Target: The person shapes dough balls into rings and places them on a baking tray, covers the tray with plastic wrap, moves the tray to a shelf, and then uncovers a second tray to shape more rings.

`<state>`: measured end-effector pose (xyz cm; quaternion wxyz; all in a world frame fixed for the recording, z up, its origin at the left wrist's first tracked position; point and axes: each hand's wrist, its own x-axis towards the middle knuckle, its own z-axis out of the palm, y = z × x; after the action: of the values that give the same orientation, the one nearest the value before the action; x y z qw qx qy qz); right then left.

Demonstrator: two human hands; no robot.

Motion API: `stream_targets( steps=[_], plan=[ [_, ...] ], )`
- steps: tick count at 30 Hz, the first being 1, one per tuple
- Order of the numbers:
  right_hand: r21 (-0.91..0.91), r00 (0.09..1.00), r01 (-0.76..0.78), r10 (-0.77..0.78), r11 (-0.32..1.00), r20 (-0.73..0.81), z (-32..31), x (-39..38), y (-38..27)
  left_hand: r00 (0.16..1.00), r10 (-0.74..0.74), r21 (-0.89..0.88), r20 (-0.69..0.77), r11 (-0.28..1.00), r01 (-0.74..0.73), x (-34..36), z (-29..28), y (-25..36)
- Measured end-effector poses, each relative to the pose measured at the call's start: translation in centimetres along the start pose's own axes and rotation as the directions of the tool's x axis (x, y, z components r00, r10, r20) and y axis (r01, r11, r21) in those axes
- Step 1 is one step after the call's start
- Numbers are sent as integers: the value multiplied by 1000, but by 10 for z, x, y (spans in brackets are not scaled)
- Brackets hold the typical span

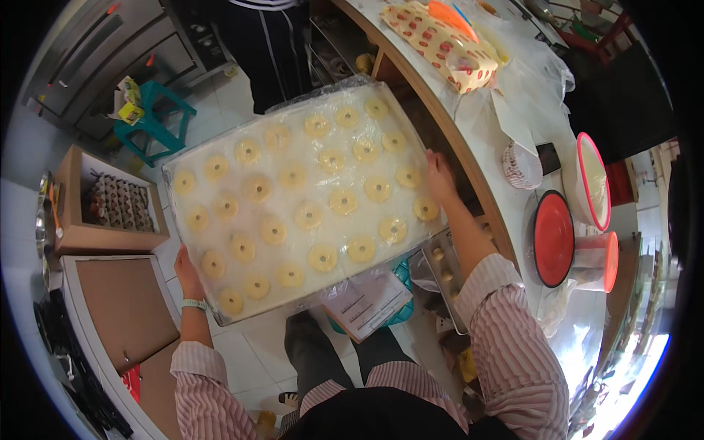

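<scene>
In front of me I hold a wide, shallow tray (220, 144), tilted a little in view, by its two short sides. Rows of pale, ring-shaped doughnuts (309, 215) lie spaced out on it, and clear plastic wrap covers them. My left hand (188, 275) grips the left side near the close corner. On the right side, my right hand (441, 176) is closed around the edge. The fingers of both hands are partly hidden at the rim.
To my right runs a counter (484, 139) with a red round tray (554, 238), pink-rimmed tubs (592, 181) and paper cups (522, 164). At left stand a box of egg cartons (119, 202) and a green stool (155, 117). Another person (268, 51) stands beyond the tray. A clipboard (367, 304) lies below.
</scene>
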<state>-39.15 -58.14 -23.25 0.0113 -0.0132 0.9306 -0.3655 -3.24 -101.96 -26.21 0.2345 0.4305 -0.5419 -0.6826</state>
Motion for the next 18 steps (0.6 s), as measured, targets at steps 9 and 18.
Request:
stream_targets(
  steps=[9,18],
  plan=[
    [-82,994,-25,16,996,-105,20,62,65,995,-80,-24,55,996,82,32,64,-49],
    [159,880,359,-277,919,-387,3,-58,-21,974,-188,-95,125,975,200,-20,161,-49]
  ],
)
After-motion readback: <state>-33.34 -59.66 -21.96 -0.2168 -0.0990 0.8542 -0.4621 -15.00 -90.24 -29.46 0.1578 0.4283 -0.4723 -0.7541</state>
